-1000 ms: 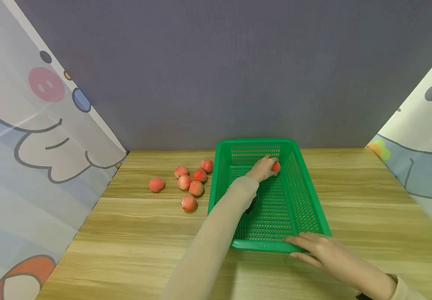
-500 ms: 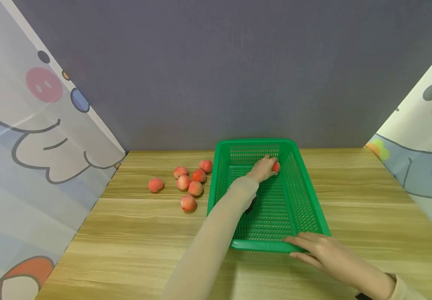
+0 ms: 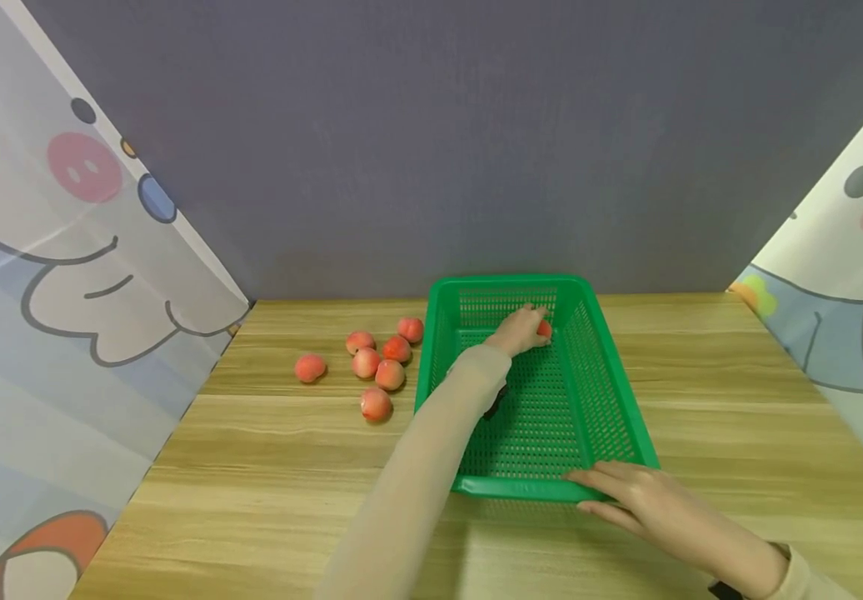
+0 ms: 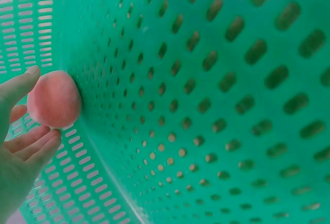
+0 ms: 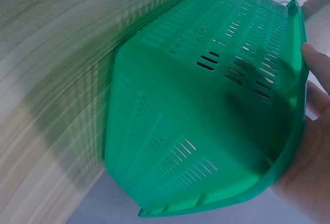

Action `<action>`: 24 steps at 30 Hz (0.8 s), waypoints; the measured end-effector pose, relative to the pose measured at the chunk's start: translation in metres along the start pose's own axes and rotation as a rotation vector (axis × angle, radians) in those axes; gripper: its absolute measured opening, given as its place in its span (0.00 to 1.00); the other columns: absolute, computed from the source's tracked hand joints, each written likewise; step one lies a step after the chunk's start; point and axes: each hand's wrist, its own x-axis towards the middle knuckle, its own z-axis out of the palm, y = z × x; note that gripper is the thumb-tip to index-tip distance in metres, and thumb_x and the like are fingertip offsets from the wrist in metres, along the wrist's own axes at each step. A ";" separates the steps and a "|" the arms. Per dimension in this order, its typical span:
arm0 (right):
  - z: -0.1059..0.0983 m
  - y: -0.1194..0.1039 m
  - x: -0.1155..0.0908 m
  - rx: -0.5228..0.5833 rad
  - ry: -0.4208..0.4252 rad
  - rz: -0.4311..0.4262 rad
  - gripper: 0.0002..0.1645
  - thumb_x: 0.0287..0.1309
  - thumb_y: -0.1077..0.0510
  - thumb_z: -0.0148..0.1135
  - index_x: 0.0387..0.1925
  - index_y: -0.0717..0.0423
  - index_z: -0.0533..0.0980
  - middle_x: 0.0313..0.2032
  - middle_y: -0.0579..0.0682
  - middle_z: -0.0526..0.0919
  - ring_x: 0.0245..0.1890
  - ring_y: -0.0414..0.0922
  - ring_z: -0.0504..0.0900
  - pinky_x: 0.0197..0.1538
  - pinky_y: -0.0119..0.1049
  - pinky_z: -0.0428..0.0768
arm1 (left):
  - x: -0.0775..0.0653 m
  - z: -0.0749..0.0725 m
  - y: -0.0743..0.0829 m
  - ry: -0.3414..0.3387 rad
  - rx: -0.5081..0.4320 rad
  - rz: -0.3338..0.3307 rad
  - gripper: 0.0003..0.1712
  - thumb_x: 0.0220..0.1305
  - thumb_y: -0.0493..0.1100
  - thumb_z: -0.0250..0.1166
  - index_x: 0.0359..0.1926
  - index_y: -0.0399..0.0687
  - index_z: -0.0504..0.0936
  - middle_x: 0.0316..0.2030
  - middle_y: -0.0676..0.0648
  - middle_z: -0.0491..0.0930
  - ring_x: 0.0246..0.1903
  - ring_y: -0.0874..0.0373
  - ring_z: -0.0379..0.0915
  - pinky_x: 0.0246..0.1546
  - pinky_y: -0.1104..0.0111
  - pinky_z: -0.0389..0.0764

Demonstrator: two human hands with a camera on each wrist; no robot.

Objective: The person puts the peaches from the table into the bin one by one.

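A green perforated plastic basket (image 3: 540, 417) stands on the wooden table. My left hand (image 3: 519, 331) reaches deep inside it toward the far end, loosely holding a peach (image 3: 544, 329) between thumb and fingertips. In the left wrist view the peach (image 4: 55, 99) lies close to a basket wall, the thumb at its upper left and fingertips at its underside. My right hand (image 3: 637, 496) grips the near rim at the right corner, fingers over the top and thumb outside. Several more peaches (image 3: 366, 362) lie on the table left of the basket.
One peach (image 3: 310, 367) sits apart, farther left. A grey panel (image 3: 431, 150) rises behind the table (image 3: 251, 483). Cartoon-printed sheets (image 3: 64, 275) border the left and right sides.
Over the last half second my left hand has shifted slightly left and away inside the basket, the peach moving with it. My right hand stays on the rim.
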 end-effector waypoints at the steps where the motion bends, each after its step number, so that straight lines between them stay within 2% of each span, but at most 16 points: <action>1: 0.000 0.000 0.000 0.000 -0.002 0.002 0.19 0.50 0.53 0.61 0.47 0.47 0.75 0.36 0.38 0.78 0.36 0.43 0.78 0.33 0.38 0.78 | -0.001 -0.002 0.000 -0.006 -0.002 -0.001 0.32 0.56 0.50 0.60 0.62 0.51 0.63 0.59 0.44 0.63 0.50 0.56 0.68 0.43 0.73 0.72; 6: 0.000 0.000 0.000 0.002 -0.011 0.009 0.19 0.51 0.52 0.61 0.47 0.47 0.75 0.37 0.39 0.78 0.36 0.44 0.79 0.34 0.39 0.78 | -0.003 -0.011 -0.002 -0.032 0.029 -0.007 0.30 0.60 0.51 0.56 0.62 0.51 0.62 0.61 0.45 0.60 0.60 0.54 0.57 0.52 0.69 0.68; 13: 0.000 0.001 -0.001 0.005 -0.003 -0.001 0.19 0.50 0.53 0.61 0.47 0.48 0.75 0.37 0.38 0.78 0.36 0.42 0.78 0.34 0.39 0.78 | -0.007 -0.027 0.000 -0.066 0.051 -0.009 0.28 0.62 0.51 0.53 0.62 0.51 0.63 0.59 0.49 0.64 0.52 0.59 0.65 0.43 0.73 0.71; 20: 0.000 0.001 -0.001 -0.005 -0.007 0.004 0.19 0.50 0.52 0.61 0.47 0.47 0.75 0.37 0.38 0.78 0.36 0.43 0.78 0.34 0.40 0.78 | -0.014 -0.043 0.002 -0.129 0.027 -0.017 0.29 0.64 0.50 0.51 0.64 0.49 0.59 0.60 0.51 0.63 0.62 0.57 0.53 0.57 0.69 0.61; 22: 0.001 0.002 -0.001 -0.004 -0.007 0.002 0.20 0.50 0.52 0.61 0.47 0.47 0.75 0.37 0.38 0.77 0.36 0.43 0.78 0.34 0.40 0.78 | -0.017 -0.048 0.003 -0.152 0.041 -0.018 0.30 0.64 0.50 0.51 0.64 0.49 0.58 0.61 0.52 0.62 0.63 0.56 0.49 0.59 0.68 0.58; 24: 0.001 0.002 -0.002 -0.008 0.004 -0.004 0.20 0.49 0.53 0.62 0.47 0.47 0.75 0.37 0.37 0.77 0.36 0.42 0.78 0.34 0.39 0.78 | -0.020 -0.053 0.004 -0.171 0.067 -0.009 0.30 0.63 0.51 0.52 0.64 0.49 0.59 0.61 0.51 0.62 0.63 0.56 0.51 0.58 0.68 0.59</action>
